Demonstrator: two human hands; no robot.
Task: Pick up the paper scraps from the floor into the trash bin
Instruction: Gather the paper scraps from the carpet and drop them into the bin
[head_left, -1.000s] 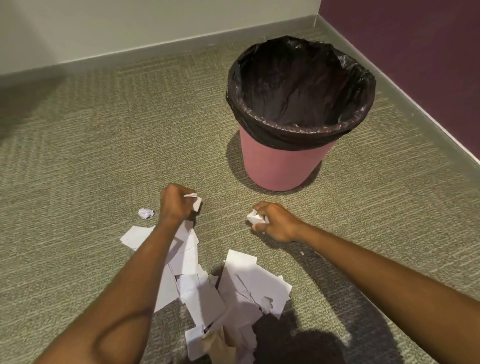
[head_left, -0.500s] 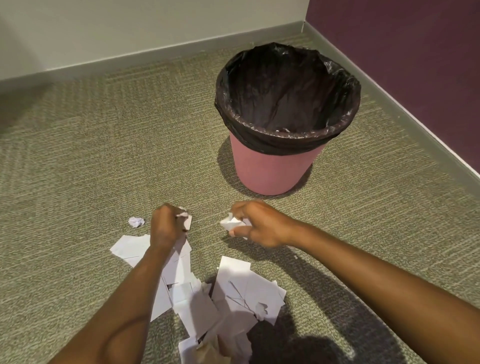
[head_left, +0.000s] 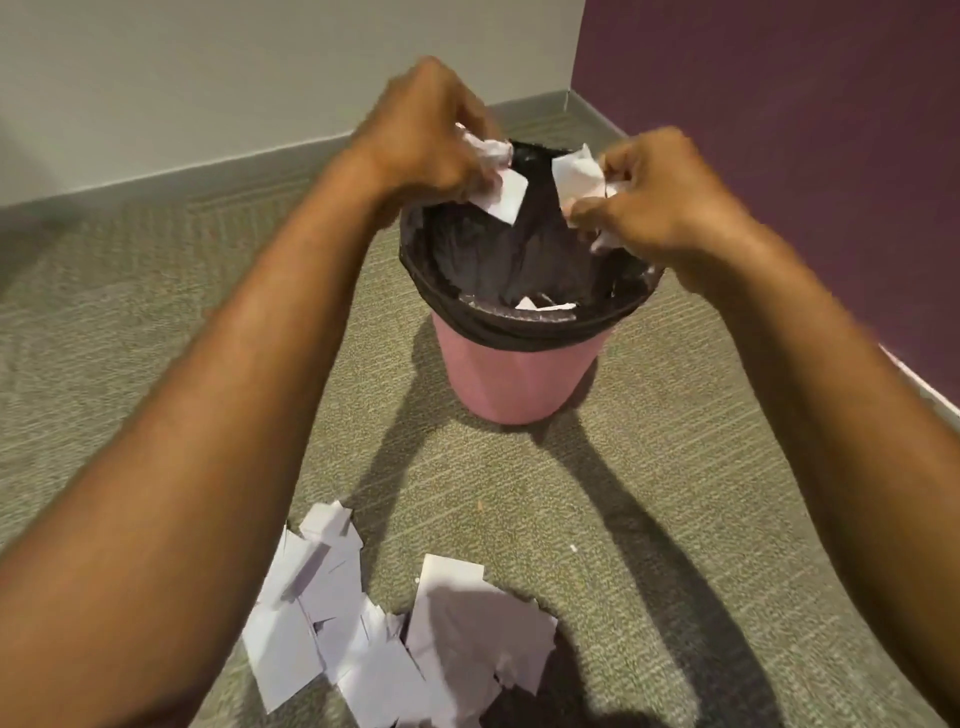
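A pink trash bin (head_left: 514, 379) with a black liner (head_left: 488, 254) stands on the carpet near the room's corner. Both hands are raised over its mouth. My left hand (head_left: 426, 135) grips crumpled white paper scraps (head_left: 496, 174), one flat piece hanging below the fingers. My right hand (head_left: 649, 192) holds another bunch of white scraps (head_left: 576, 174) above the bin's right side. A few scraps (head_left: 543, 304) lie inside the bin. A pile of white paper scraps (head_left: 415, 634) lies on the floor near me, partly in shadow.
Grey-green carpet (head_left: 130, 338) covers the floor. A white wall (head_left: 208, 78) with a grey baseboard runs behind the bin, and a purple wall (head_left: 805, 130) closes the right side.
Both hands have risen from the floor, carrying their scraps, and now hover over the bin's opening. The view has moved closer to the bin.
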